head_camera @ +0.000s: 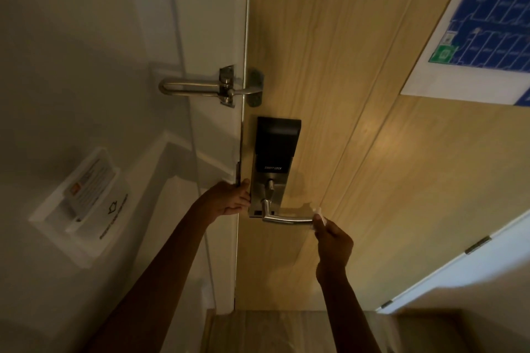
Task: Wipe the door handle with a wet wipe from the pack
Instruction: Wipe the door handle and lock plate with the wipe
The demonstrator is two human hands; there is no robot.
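Our two forearms come up from the bottom edge, nearest the lens. Right hand is closed around a small white wet wipe, pinched at the fingertips, and the wipe sits right on the free end of the door handle. Only a corner of the wipe shows above our fingers; the rest is hidden in the grip. The handle is a brushed metal lever, lying horizontal, running from that hand across to the lock plate.

Left hand sits at the opposite end of the lever, on the door's edge beside the lock plate, thumb up against the edge, fingers curled loosely. It holds nothing we can see; whether it grips the edge or just rests there, we cannot tell.

Just above the lever, between both hands, is the black smart lock with its steel lower plate. Further above it, the swing bar latch bridges frame and wooden door.

Well up and right of the right hand: blue floor plan sign. Left of the left hand: recessed wall holder with a card in it.

The wipe pack is not in view.
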